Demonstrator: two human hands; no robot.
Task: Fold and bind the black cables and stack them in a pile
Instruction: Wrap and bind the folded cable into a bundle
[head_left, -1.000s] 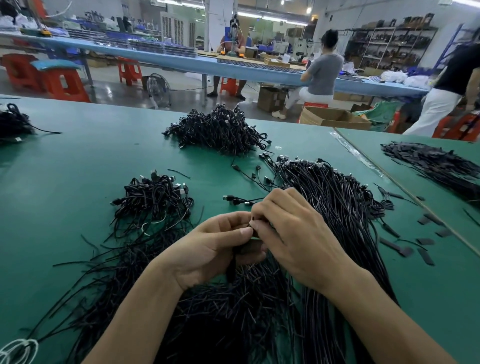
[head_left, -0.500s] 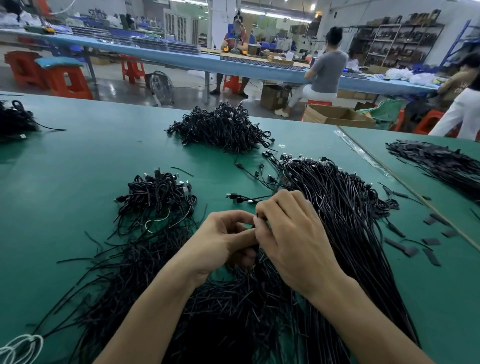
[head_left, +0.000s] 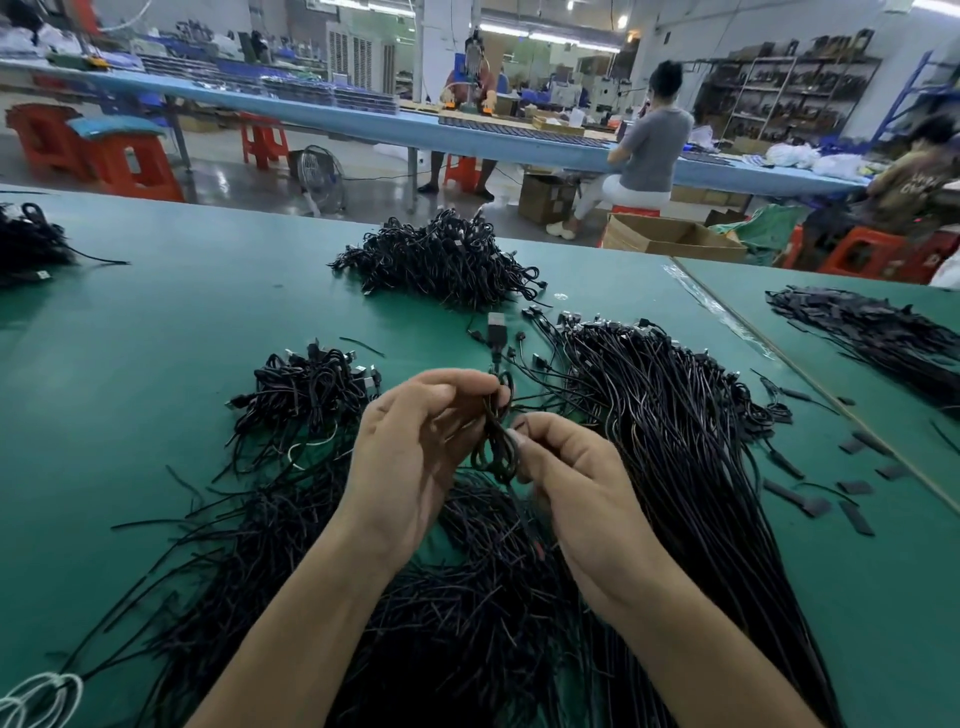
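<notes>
Black cable (head_left: 497, 446), folded into loops, is pinched by left hand (head_left: 415, 452) and right hand (head_left: 576, 483).

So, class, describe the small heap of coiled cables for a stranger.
On the green table, just left of the left hand, sits a small heap of coiled cables. It is smaller than the coiled heap farther back, and the cables to its right lie long and straight.

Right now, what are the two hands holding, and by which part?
One folded black cable: the left hand pinches its upper bend, the right hand pinches the folded strands lower down.
</notes>
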